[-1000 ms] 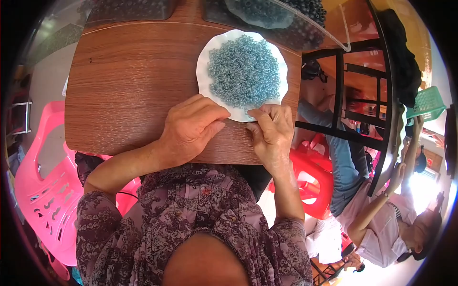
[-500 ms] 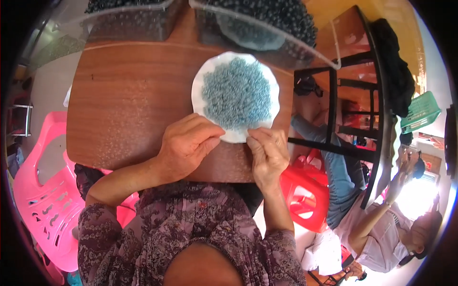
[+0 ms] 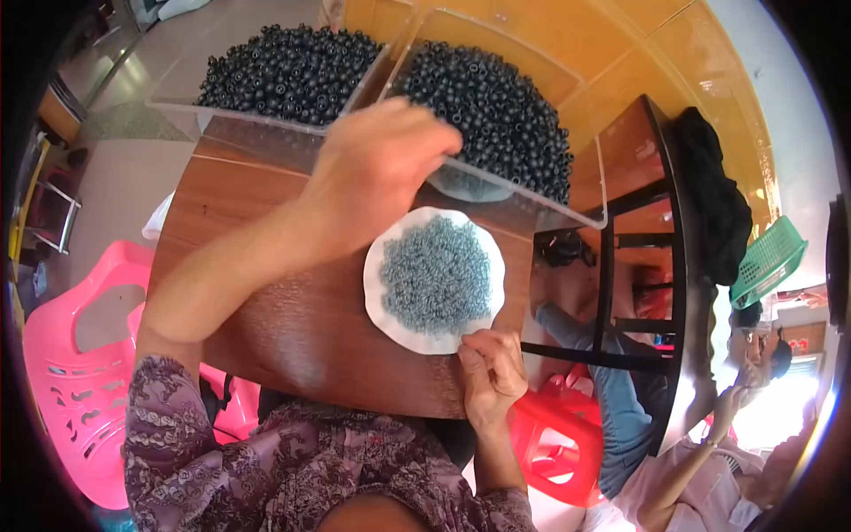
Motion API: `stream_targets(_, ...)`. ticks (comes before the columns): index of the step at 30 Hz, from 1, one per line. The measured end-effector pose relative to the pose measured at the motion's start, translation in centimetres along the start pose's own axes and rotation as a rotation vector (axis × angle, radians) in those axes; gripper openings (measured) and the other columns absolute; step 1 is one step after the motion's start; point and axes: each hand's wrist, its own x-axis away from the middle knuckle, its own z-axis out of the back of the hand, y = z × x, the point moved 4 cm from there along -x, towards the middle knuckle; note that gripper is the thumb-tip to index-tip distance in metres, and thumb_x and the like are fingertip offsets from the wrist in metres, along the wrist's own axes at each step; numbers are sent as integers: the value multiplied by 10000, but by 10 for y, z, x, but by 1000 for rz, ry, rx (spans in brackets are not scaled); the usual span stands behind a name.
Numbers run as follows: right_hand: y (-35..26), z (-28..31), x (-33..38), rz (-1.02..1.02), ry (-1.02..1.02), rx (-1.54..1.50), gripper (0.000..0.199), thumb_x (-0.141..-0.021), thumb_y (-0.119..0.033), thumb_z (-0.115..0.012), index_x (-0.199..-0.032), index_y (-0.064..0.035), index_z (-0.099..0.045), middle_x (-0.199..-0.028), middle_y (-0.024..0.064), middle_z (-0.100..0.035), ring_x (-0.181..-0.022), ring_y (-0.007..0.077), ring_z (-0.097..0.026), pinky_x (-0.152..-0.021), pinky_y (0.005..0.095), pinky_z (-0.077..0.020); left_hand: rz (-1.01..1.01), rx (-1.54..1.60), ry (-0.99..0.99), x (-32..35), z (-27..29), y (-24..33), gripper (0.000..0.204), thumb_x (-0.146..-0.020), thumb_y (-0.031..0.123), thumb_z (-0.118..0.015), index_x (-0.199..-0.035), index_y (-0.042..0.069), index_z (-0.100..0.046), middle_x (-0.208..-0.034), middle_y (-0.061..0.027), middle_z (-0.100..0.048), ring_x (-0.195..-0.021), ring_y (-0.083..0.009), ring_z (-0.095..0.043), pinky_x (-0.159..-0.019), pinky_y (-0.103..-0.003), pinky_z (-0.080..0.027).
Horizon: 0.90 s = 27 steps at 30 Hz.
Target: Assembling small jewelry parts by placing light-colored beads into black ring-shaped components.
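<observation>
A white scalloped plate [image 3: 377,306], heaped with small grey-blue glassy beads [image 3: 439,275], sits on the wooden table. My left hand [image 3: 377,164] is raised over the table at the front wall of the right-hand clear bin, which is full of black beads [image 3: 487,102]. Its fingers are bent together and slightly blurred; anything between them is hidden. At the plate's lower right rim, my right hand [image 3: 496,368] has thumb and forefinger pinched together. Whatever it pinches is too small to make out.
A second clear bin of black beads [image 3: 297,75] stands at the back left. Tiny bits are scattered across the tabletop [image 3: 266,301]. Pink chair [image 3: 80,372] at left, red stool [image 3: 558,439] at right. Another person [image 3: 700,479] sits by a dark-framed table [image 3: 656,257].
My left hand has left the plate's near rim and reached forward to the right-hand bin. My right hand stays pinched beside the plate. The view has tilted, showing more of the bins.
</observation>
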Motion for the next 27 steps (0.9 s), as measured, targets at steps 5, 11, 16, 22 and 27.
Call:
stream_targets(5,-14,-6,-11,62,6,-22,152,-692,59,-686,-830,5,-651,-785,82,-609,-710,196,-524,-634,278,-414,59,-114,-387,-52,-73,-80,120,-660,16,-542,-727,29,-641,-730,-176,-632,-752,-374,-608,-641,-460,-460)
stream_targets(11,-4,0,-6,65,30,5,168,-665,65,-697,-817,5,-658,-765,82,-613,-685,192,-519,-608,283,-408,-53,-353,-797,-57,-123,-100,77,-623,34,-617,-693,17,-644,-741,-189,-639,-767,-354,-631,-642,-439,-494)
stream_targets(16,-4,1,-6,51,24,-10,176,-656,75,-697,-814,7,-658,-766,82,-613,-693,194,-527,-607,280,-417,-197,-428,-777,-54,-132,-101,76,-634,36,-629,-701,9,-655,-766,-190,-647,-788,-352,-640,-658,-426,-511)
stream_targets(22,-16,7,-6,98,38,13,184,-652,68,-707,-815,-3,-658,-770,84,-612,-693,205,-540,-604,288,-427,459,243,-619,-59,-66,-84,114,-774,121,-628,-761,8,-629,-693,-119,-635,-637,-205,-625,-553,-335,-492)
stream_targets(27,-16,13,-7,82,52,-14,195,-633,68,-707,-805,-11,-660,-768,78,-609,-685,213,-546,-598,303,-431,845,1188,-395,-11,-17,-28,182,-880,128,-580,-978,-25,-574,-824,-100,-631,-619,-113,-579,-570,-234,-469)
